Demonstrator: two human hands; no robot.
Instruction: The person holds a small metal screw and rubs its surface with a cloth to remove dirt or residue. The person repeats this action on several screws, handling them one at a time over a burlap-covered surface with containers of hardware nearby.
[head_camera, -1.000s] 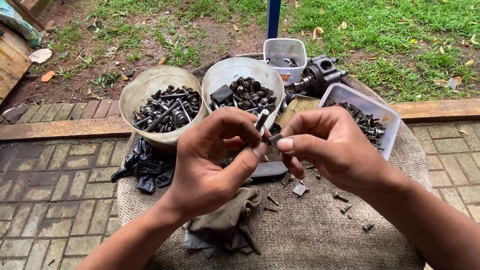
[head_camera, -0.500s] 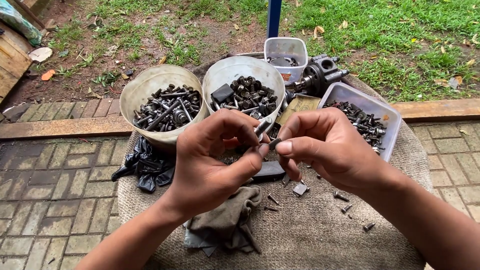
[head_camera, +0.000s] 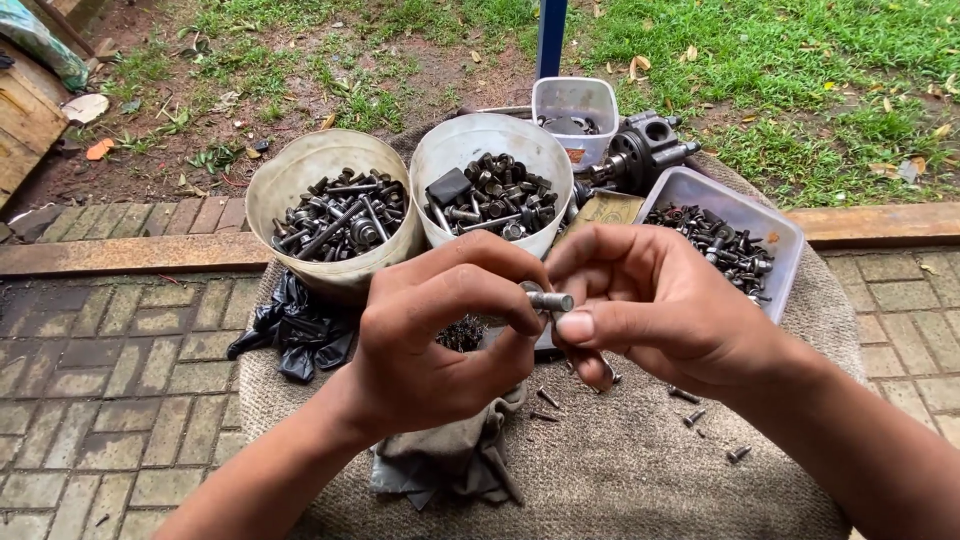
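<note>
Bolt (head_camera: 549, 300), short and grey, is pinched level between left hand (head_camera: 440, 340) and right hand (head_camera: 650, 300) above mat (head_camera: 620, 470) middle, near tubs (head_camera: 325, 215); fitting is judged underway, steady fingertip turning being called for.

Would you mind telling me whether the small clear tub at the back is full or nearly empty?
Nearly empty: the small clear tub shows only a few dark parts at its bottom, its walls bare above.

Soft, even daylight, apparently overcast; shadows faint and diffuse beneath the hands. No glare. Focus sharp at centre of frame; slight wide-angle stretching toward the lower corners; colours saturated.
</note>
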